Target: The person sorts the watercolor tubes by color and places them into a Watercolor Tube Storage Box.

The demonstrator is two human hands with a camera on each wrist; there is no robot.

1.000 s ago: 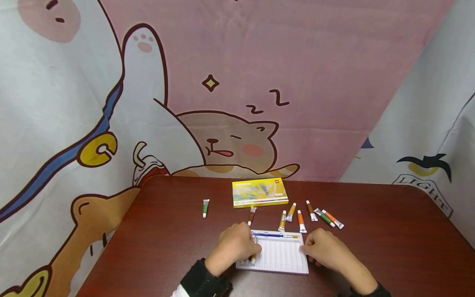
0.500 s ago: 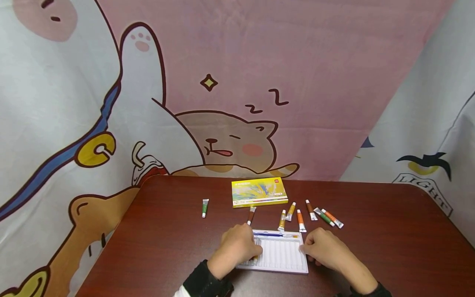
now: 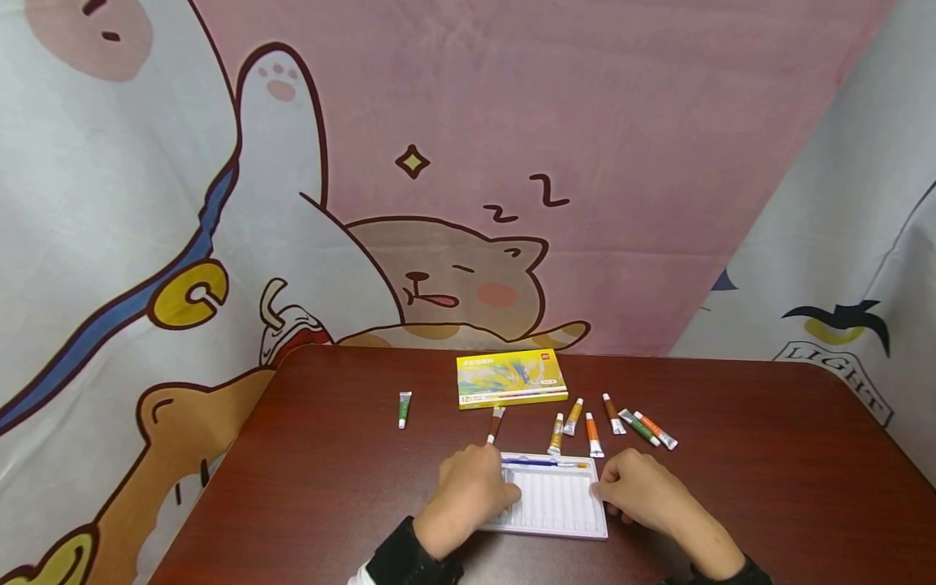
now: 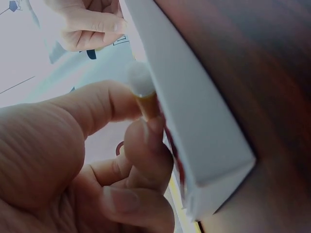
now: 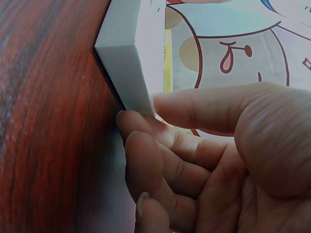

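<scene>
A white slotted plastic tray (image 3: 556,508) lies on the table, with a blue-handled paintbrush (image 3: 530,462) along its far edge. My left hand (image 3: 475,491) is over the tray's left end. Between its thumb and fingers it pinches a paint tube (image 4: 147,104) with an ochre body and a white cap, close against the tray's near wall in the left wrist view. My right hand (image 3: 647,491) grips the tray's right edge, thumb on the rim and fingers curled by the outer wall (image 5: 127,73). The left hand hides the tray's left slots in the head view.
Behind the tray lies a yellow paint box (image 3: 512,380). A brown tube (image 3: 496,426) is in front of it, and a green tube (image 3: 405,411) lies off to the left. Several yellow, orange, brown and green tubes (image 3: 593,436) are scattered behind the tray's right side.
My left hand has shifted slightly right along the tray with the tube, which is now mostly hidden in the head view. The right hand and the tray have stayed in place.
</scene>
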